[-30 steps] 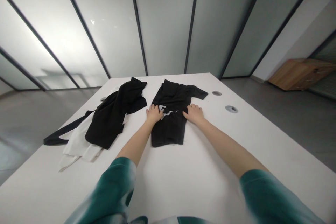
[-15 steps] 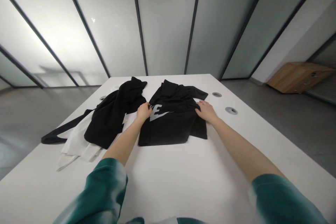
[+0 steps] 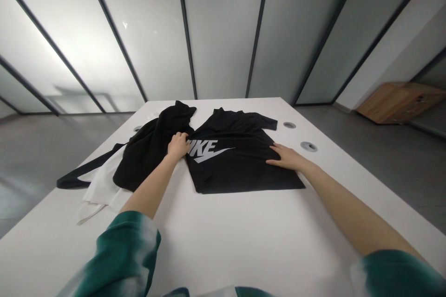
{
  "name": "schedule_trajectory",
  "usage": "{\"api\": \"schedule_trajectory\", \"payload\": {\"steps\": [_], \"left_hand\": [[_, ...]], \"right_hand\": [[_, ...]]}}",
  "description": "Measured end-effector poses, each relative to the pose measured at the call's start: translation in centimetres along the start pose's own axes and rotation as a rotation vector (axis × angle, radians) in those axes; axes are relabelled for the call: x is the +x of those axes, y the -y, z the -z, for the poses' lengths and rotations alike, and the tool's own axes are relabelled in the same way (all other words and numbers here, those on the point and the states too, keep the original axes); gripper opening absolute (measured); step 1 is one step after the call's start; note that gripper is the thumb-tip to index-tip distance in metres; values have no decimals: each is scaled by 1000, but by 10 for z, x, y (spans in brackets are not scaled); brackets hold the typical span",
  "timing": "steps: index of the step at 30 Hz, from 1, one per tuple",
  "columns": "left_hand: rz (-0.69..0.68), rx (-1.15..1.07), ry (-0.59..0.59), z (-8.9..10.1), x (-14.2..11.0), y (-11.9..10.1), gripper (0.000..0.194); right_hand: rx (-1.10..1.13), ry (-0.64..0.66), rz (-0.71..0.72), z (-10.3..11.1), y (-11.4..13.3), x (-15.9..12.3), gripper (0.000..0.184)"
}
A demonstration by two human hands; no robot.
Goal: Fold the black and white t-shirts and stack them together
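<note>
- The left hand (image 3: 178, 146) has its fingers (image 3: 181, 136) curled in narrowly, pinching the left edge of the black T-shirt (image 3: 240, 167) just beside the pale print (image 3: 204, 148).
- The right hand (image 3: 286, 157) lies palm down on the right side of the T-shirt, its fingers (image 3: 278, 147) loosely extended over the cloth and the thumb held apart from them, so this hand is fairly wide and grips no visible fold.
- The black T-shirt lies on the white desk (image 3: 223, 236), its body spread between the two hands, a short sleeve (image 3: 267, 122) reaching out at the far right and the near edge running almost straight.
- To the left, a black garment (image 3: 149, 153) lies partly over a white garment (image 3: 102, 183); the left hand is right beside the black one.
- Two round desk inserts (image 3: 309, 146) sit beyond the right hand.
</note>
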State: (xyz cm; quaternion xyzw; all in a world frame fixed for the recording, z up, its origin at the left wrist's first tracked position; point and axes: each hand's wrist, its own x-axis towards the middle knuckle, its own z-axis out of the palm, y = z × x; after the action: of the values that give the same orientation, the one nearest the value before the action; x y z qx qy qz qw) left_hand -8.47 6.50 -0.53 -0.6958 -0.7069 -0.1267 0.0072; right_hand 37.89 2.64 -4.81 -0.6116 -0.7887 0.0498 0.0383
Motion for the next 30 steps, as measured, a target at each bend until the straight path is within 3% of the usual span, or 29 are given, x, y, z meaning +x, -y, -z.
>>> {"api": "schedule_trajectory", "payload": {"steps": [3,6,10,13,16,18,22,24,26,28,30], "left_hand": [[-136,54,-23,-1,-9,-29,38],[-229,91,134,-6,-17,-63,38],[-333,129,292,-6,-25,-85,33],[-430,110,457,5,-28,-75,24],[-469,96,620,21,-32,-45,17],[-412,62,722,32,-36,-21,16],[-143,-1,924,49,-40,11,19],[-146,45,802,51,-39,11,23],[-255,67,547,46,-37,-1,28],[-390,36,334,34,-34,-20,37],[-495,-4,225,16,-30,-40,47]], "right_hand": [[31,-77,-3,7,13,2,82],[71,-183,2,6,40,9,74],[21,-97,-43,-6,67,17,74],[-14,9,-114,-15,69,17,75],[-20,38,-138,-18,67,15,74],[-17,38,-137,-17,67,13,73],[-21,38,-135,-14,69,13,73],[-22,50,-122,-10,67,16,72],[-14,47,-79,-3,65,23,67],[-2,-8,-38,3,65,30,61],[-9,-79,-50,6,68,36,61]]}}
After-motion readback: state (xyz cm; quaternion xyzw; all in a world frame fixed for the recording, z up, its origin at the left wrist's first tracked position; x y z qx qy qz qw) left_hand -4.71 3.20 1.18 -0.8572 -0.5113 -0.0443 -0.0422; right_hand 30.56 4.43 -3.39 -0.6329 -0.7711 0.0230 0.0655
